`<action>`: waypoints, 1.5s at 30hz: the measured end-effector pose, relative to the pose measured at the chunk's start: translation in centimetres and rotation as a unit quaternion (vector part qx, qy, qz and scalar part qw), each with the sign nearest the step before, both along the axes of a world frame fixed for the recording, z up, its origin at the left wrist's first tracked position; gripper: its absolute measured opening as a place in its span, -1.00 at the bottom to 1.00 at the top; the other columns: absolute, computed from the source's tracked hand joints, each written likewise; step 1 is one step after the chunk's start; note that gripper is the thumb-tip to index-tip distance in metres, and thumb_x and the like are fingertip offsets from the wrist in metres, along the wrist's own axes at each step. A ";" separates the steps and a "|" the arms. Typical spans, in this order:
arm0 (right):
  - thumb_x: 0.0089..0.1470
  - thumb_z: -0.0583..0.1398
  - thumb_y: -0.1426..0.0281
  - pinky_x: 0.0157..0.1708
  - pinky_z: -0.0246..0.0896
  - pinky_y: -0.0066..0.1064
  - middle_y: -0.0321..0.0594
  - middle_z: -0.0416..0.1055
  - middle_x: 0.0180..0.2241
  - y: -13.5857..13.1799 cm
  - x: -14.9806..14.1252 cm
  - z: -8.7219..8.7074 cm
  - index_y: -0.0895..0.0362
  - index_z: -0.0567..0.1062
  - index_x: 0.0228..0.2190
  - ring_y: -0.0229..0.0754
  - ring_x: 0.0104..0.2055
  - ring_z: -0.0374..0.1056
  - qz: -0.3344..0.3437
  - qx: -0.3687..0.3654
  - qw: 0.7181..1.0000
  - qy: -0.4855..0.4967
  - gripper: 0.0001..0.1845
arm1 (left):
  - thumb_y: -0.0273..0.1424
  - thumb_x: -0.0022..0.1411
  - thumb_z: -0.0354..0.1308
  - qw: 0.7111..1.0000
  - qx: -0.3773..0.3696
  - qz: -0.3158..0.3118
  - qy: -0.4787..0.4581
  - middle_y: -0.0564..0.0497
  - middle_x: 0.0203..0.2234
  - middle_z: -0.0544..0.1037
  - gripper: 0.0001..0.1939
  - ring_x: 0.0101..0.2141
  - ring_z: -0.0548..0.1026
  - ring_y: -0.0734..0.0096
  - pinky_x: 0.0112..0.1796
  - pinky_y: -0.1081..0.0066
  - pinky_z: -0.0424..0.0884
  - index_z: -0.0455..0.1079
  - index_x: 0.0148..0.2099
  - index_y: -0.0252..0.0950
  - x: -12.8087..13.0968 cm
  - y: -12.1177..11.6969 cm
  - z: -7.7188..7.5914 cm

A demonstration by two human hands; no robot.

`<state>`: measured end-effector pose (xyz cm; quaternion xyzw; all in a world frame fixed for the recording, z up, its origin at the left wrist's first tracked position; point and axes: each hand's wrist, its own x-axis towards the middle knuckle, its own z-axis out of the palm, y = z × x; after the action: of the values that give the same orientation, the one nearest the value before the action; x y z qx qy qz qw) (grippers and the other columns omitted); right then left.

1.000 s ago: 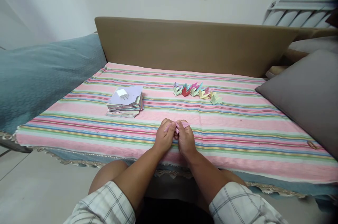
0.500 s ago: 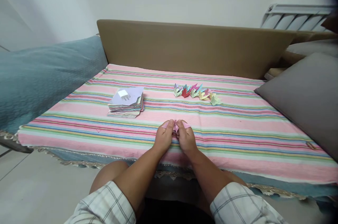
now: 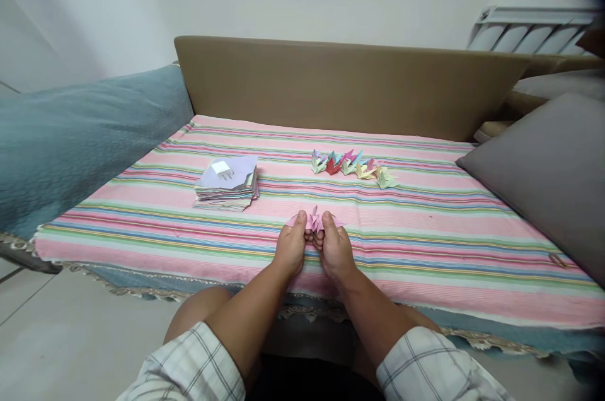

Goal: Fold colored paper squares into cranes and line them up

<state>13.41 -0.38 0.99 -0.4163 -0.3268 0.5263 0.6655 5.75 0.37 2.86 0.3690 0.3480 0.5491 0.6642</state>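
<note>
Between my two hands, near the front edge of the striped cloth (image 3: 406, 218), is a pink paper crane (image 3: 315, 220). My left hand (image 3: 292, 243) is closed on its left wing, thumb on top and fingers curled beneath. On the other wing my right hand (image 3: 336, 245) grips in the same way. The crane's middle and its points show between the thumbs, with wing tips sticking out past both hands. Beyond my hands, several folded paper cranes (image 3: 333, 166) in red, yellow, green, blue and pink stand in a cluster.
To the left lies a stack of paper sheets (image 3: 225, 194) with a white plug adapter (image 3: 221, 169) on top. A grey cushion (image 3: 553, 168) rests at the right. Behind stands a brown backrest (image 3: 331, 86); a blue-covered armrest (image 3: 94, 130) is at the left.
My hands have moved slightly apart, and the thumbs have spread outward along the wings. More of the crane's middle now shows between them.
</note>
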 end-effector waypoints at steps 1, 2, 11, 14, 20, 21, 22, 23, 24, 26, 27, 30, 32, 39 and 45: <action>0.02 0.09 -0.03 -0.71 -0.14 -0.50 -0.45 -0.01 -0.80 0.0 0.0 0.0 0.11 0.16 -0.76 -0.41 -0.72 -0.10 0.000 -0.006 1.000 0.008 -0.42 | 0.05 0.01 0.13 1.000 -0.010 -0.003 -0.004 0.05 -0.74 0.39 -0.49 -0.69 0.32 0.47 -0.57 0.44 0.25 0.29 -0.61 -0.32 0.0 0.0 0.1; 0.01 0.10 -0.03 -0.71 -0.13 -0.50 -0.44 0.00 -0.80 0.0 -0.1 0.0 0.11 0.16 -0.76 -0.41 -0.72 -0.09 0.000 -0.011 1.000 0.015 -0.42 | 0.06 0.00 0.13 1.000 -0.021 -0.005 -0.007 0.04 -0.75 0.39 -0.48 -0.69 0.32 0.46 -0.57 0.43 0.25 0.29 -0.62 -0.32 0.0 -0.1 0.2; 0.00 0.10 -0.02 -0.71 -0.13 -0.49 -0.43 0.06 -0.78 -0.1 0.2 -0.1 0.11 0.22 -0.71 -0.38 -0.71 -0.04 0.002 -0.026 0.999 -0.023 -0.48 | 0.05 0.01 0.12 0.999 0.011 -0.013 0.044 0.10 -0.76 0.33 -0.50 -0.68 0.29 0.48 -0.55 0.44 0.25 0.26 -0.60 -0.30 -0.1 -0.2 0.3; 0.03 0.09 0.00 -0.68 -0.11 -0.47 -0.45 0.04 -0.77 -0.2 0.4 0.2 0.10 0.26 -0.65 -0.36 -0.70 -0.04 0.004 0.004 0.996 -0.088 -0.53 | 0.01 0.07 0.10 0.995 0.062 -0.014 0.081 0.14 -0.74 0.29 -0.54 -0.65 0.27 0.50 -0.53 0.47 0.23 0.28 -0.55 -0.30 -0.2 -0.1 -0.1; 0.09 0.07 0.05 -0.56 0.01 -0.48 -0.44 0.11 -0.67 -0.5 0.6 0.9 0.09 0.25 -0.57 -0.33 -0.59 0.04 -0.032 0.072 0.978 -0.193 -0.60 | -0.04 0.16 0.03 0.977 0.116 0.016 0.176 0.12 -0.62 0.30 -0.58 -0.52 0.27 0.49 -0.43 0.48 0.22 0.29 -0.49 -0.31 -0.5 0.2 -0.3; 0.09 0.06 0.05 -0.56 0.00 -0.48 -0.43 0.11 -0.66 -0.5 0.7 0.8 0.09 0.24 -0.57 -0.33 -0.59 0.04 -0.031 0.072 0.977 -0.196 -0.59 | -0.05 0.17 0.01 0.972 0.130 0.023 0.193 0.11 -0.61 0.32 -0.58 -0.50 0.28 0.49 -0.41 0.48 0.22 0.28 -0.49 -0.30 -0.6 0.2 -0.3; 0.09 0.06 0.04 -0.57 -0.01 -0.48 -0.44 0.10 -0.67 -0.5 0.7 0.7 0.09 0.24 -0.58 -0.33 -0.60 0.03 -0.026 0.067 0.979 -0.192 -0.58 | -0.06 0.18 0.00 0.967 0.143 0.029 0.207 0.11 -0.60 0.32 -0.58 -0.49 0.28 0.48 -0.39 0.48 0.22 0.29 -0.49 -0.30 -0.6 0.2 -0.3; 0.09 0.05 0.04 -0.58 -0.03 -0.47 -0.44 0.09 -0.68 -0.5 0.7 0.6 0.09 0.24 -0.58 -0.33 -0.61 0.01 -0.019 0.058 0.981 -0.182 -0.58 | -0.06 0.19 0.00 0.964 0.152 0.032 0.215 0.10 -0.60 0.33 -0.59 -0.49 0.28 0.47 -0.39 0.48 0.23 0.29 -0.50 -0.29 -0.7 0.2 -0.2; 0.09 0.05 0.02 -0.60 -0.05 -0.47 -0.45 0.08 -0.69 -0.4 0.7 0.5 0.09 0.23 -0.59 -0.34 -0.62 -0.01 -0.012 0.050 0.984 -0.169 -0.57 | -0.07 0.19 0.00 0.963 0.156 0.034 0.219 0.10 -0.60 0.33 -0.59 -0.49 0.29 0.47 -0.39 0.48 0.23 0.28 -0.50 -0.29 -0.7 0.1 -0.2; 0.07 0.06 0.00 -0.62 -0.08 -0.47 -0.46 0.05 -0.71 -0.3 0.6 0.3 0.09 0.24 -0.60 -0.34 -0.65 -0.05 -0.001 0.036 0.989 -0.146 -0.55 | -0.06 0.17 0.02 0.965 0.151 0.033 0.212 0.10 -0.61 0.34 -0.59 -0.50 0.29 0.46 -0.40 0.48 0.24 0.29 -0.51 -0.29 -0.8 0.0 0.0; 0.06 0.06 0.00 -0.63 -0.09 -0.47 -0.46 0.04 -0.72 -0.3 0.6 0.3 0.09 0.24 -0.61 -0.35 -0.66 -0.06 0.001 0.031 0.990 -0.137 -0.54 | -0.05 0.15 0.03 0.969 0.142 0.032 0.202 0.09 -0.61 0.35 -0.59 -0.50 0.30 0.45 -0.41 0.48 0.24 0.31 -0.50 -0.29 -0.8 0.0 0.1; 0.03 0.10 0.00 -0.66 -0.12 -0.48 -0.46 0.04 -0.73 -0.3 0.4 0.4 0.10 0.26 -0.62 -0.37 -0.67 -0.07 -0.004 0.022 0.994 -0.103 -0.54 | -0.02 0.11 0.07 0.982 0.104 0.026 0.155 0.08 -0.61 0.39 -0.58 -0.52 0.32 0.45 -0.43 0.47 0.26 0.34 -0.48 -0.29 -0.6 -0.2 0.2; 0.02 0.12 0.01 -0.67 -0.14 -0.49 -0.47 0.04 -0.74 -0.3 0.2 0.5 0.10 0.26 -0.62 -0.38 -0.68 -0.08 -0.007 0.016 0.998 -0.064 -0.55 | 0.00 0.09 0.07 0.990 0.076 0.019 0.119 0.09 -0.65 0.38 -0.57 -0.56 0.32 0.46 -0.47 0.46 0.26 0.34 -0.48 -0.29 -0.4 -0.2 0.1; -0.01 0.14 0.02 -0.71 -0.17 -0.50 -0.46 -0.01 -0.80 -0.1 -0.1 0.1 0.11 0.18 -0.74 -0.41 -0.73 -0.10 -0.007 -0.010 1.000 0.029 -0.47 | 0.03 0.05 0.10 1.000 0.000 0.001 0.021 0.06 -0.72 0.38 -0.52 -0.65 0.32 0.46 -0.55 0.44 0.25 0.34 -0.51 -0.33 0.3 -0.2 -0.2; -0.07 0.19 0.01 -0.72 -0.17 -0.52 -0.47 -0.01 -0.80 0.1 -0.3 0.2 0.11 0.17 -0.74 -0.41 -0.73 -0.07 -0.013 -0.039 0.995 0.092 -0.47 | 0.03 -0.01 0.16 0.998 -0.054 0.023 -0.006 0.05 -0.74 0.37 -0.51 -0.69 0.30 0.49 -0.58 0.45 0.22 0.33 -0.56 -0.34 0.6 -0.2 0.1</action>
<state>13.09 -0.33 1.14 -0.3956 -0.2376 0.5660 0.6832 6.36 0.17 2.94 0.3208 0.3814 0.5468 0.6727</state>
